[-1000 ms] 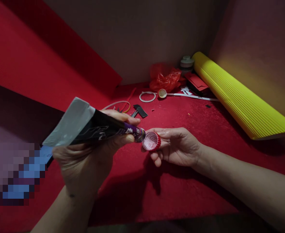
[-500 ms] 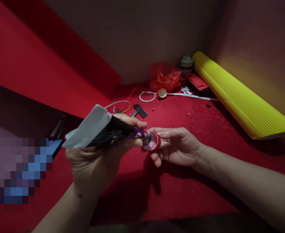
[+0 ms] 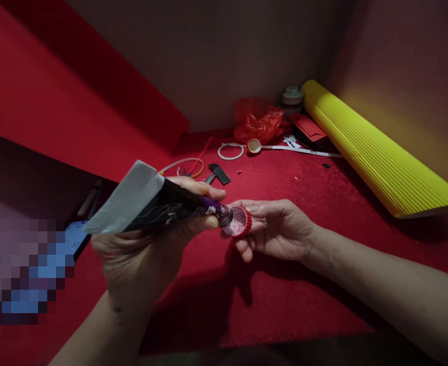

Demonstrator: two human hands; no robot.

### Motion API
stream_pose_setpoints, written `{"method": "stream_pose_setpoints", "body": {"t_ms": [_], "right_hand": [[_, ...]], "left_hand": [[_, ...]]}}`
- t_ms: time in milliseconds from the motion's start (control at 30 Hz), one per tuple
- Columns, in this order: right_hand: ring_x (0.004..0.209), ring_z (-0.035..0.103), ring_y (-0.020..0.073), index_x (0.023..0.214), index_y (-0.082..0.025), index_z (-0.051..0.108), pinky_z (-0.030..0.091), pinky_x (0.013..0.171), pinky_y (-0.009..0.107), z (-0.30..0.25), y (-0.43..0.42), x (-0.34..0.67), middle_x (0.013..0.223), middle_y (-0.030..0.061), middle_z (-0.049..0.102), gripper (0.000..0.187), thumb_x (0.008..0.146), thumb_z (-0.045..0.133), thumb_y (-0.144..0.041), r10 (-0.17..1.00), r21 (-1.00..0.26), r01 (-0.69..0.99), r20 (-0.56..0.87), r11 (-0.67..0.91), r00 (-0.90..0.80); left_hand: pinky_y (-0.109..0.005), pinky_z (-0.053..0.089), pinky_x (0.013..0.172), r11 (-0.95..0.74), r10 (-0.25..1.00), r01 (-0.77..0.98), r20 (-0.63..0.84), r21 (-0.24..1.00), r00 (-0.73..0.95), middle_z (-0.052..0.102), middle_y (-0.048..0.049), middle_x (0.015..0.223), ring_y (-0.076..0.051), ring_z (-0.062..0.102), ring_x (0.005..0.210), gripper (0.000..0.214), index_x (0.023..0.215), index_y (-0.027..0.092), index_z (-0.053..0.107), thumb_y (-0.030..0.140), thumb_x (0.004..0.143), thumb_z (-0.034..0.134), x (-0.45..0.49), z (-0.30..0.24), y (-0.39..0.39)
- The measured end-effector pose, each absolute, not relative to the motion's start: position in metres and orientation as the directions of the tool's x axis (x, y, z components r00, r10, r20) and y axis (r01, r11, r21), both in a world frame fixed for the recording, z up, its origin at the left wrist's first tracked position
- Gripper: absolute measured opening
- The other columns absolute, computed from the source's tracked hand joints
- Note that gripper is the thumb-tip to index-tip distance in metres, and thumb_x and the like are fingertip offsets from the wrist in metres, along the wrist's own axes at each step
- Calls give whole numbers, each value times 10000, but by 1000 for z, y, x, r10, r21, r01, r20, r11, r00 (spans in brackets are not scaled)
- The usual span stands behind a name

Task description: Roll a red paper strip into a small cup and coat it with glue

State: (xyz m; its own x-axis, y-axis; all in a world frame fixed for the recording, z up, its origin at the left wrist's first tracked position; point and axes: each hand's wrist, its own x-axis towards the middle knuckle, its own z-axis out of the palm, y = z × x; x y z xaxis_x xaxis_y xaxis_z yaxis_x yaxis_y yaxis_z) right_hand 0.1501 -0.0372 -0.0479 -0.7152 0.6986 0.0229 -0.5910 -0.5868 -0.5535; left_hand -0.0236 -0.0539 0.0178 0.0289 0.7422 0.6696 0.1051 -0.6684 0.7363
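Observation:
My left hand is wrapped round a dark tube with a flat silver tail and a purple band near its nozzle. The nozzle points right, into a small red bottle cap with a pale ribbed inside. My right hand pinches that cap by its rim, with its open side turned toward the tube. Nozzle and cap meet just above the red felt surface.
A yellow corrugated roll lies along the right side. A red corrugated sheet leans at the left. At the back lie a red plastic bag, a white ring, another small cap, white paper strips and black scraps.
The tube's nozzle has moved right from just outside the cap into its opening. The tube's tail dipped, then rose again. My right hand has stayed in place with the cap.

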Motion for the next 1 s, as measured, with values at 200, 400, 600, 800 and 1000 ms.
{"method": "stream_pose_setpoints", "body": {"t_ms": [200, 400, 600, 800, 1000], "right_hand": [[671, 672, 201, 1056, -79, 542, 563, 620, 337, -47, -38, 152, 869, 127, 665, 270, 822, 469, -194, 702, -564, -578, -6, -590, -712], [687, 678, 210, 1084, -76, 547, 563, 638, 346, -48, -38, 152, 874, 117, 661, 329, 773, 517, -180, 694, -545, -596, 35, -590, -719], [699, 680, 215, 1072, -87, 545, 560, 646, 350, -48, -38, 151, 877, 120, 663, 318, 767, 518, -174, 698, -548, -593, 24, -589, -715], [687, 675, 207, 1059, -84, 546, 559, 639, 345, -48, -38, 152, 879, 128, 663, 284, 800, 488, -186, 706, -563, -593, 22, -577, -708], [719, 680, 218, 1081, -72, 549, 561, 667, 352, -47, -37, 151, 901, 136, 671, 339, 761, 521, -179, 698, -552, -600, 44, -579, -715]], "left_hand": [[-367, 578, 667, -666, 734, 170, 678, 726, -24, 703, 10, 814, -212, 670, 729, 146, 765, 243, 726, 151, 665, 778, -22, 19, -54], [-369, 586, 686, -672, 734, 153, 679, 725, 8, 709, 0, 850, -210, 679, 758, 183, 809, 239, 723, 109, 686, 758, -21, 19, -55], [-381, 607, 690, -672, 740, 110, 666, 732, 94, 716, -5, 862, -221, 682, 770, 228, 847, 249, 724, 98, 682, 767, -26, 18, -52], [-402, 576, 690, -660, 738, 186, 675, 728, -20, 703, -7, 852, -236, 671, 784, 141, 778, 239, 721, 143, 684, 763, -25, 21, -54], [-356, 591, 688, -669, 741, 125, 671, 733, 34, 706, -11, 842, -211, 681, 756, 189, 797, 210, 725, 65, 680, 755, -24, 19, -54]]}}
